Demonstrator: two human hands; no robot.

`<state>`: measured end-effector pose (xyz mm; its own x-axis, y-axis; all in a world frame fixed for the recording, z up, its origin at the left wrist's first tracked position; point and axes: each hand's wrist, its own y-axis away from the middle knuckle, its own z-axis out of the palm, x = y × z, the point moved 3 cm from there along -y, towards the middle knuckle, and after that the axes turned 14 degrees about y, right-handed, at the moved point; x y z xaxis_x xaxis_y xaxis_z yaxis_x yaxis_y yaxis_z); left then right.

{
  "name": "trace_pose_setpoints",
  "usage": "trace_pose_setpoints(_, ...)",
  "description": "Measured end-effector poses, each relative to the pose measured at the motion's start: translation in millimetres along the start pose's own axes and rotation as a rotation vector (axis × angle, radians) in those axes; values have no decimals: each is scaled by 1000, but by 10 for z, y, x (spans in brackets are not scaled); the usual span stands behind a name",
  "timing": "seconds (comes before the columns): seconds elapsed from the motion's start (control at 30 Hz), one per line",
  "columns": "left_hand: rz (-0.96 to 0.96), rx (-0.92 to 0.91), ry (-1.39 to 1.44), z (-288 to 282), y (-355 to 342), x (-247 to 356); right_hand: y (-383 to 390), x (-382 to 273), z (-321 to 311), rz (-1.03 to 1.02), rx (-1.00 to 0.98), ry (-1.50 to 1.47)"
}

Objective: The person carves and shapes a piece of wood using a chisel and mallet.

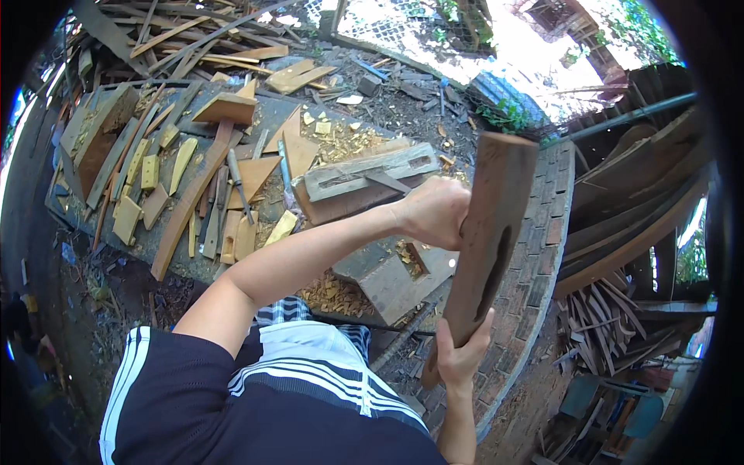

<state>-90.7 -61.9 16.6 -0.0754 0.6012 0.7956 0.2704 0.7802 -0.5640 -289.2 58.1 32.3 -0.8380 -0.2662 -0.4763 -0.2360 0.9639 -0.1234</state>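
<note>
A long brown wooden beam (483,225) with a dark, elongated slot in its face stands tilted in front of me. My right hand (465,353) is closed round its lower part, fingers along the near edge. Against the left side of the beam my left hand (435,211) is curled into a fist; what it grips is hidden. A flat grey strip (386,181) shows beside that fist, over a weathered block (329,184) with slots cut in it; I cannot tell if the hand holds it. Below lies a wooden block (395,291) with a rectangular hole full of chips.
A workbench (267,108) carries wood offcuts, chips and a chisel-like tool (239,184). Scrap boards (194,39) are heaped behind it. A curved brick edging (535,252) runs along the right, with stacked planks (635,209) and a pile of sticks (604,322) beyond.
</note>
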Motion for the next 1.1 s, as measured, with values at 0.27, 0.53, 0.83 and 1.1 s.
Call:
trace_pose_setpoints(0.27,57,78,55,-18,-6,-11,-290,293,-18,-78,341,-113)
trace_pose_setpoints(0.53,25,199,-53,-99,92,-176,-949,363,837,88,-106,-31)
trace_pose_setpoints(0.83,109,865,234,-968,232,-372,-1143,281,1175,76,-313,306)
trace_pose_setpoints(1.1,211,1263,521,-1388,399,-155,-1137,354,1210,88,-302,233)
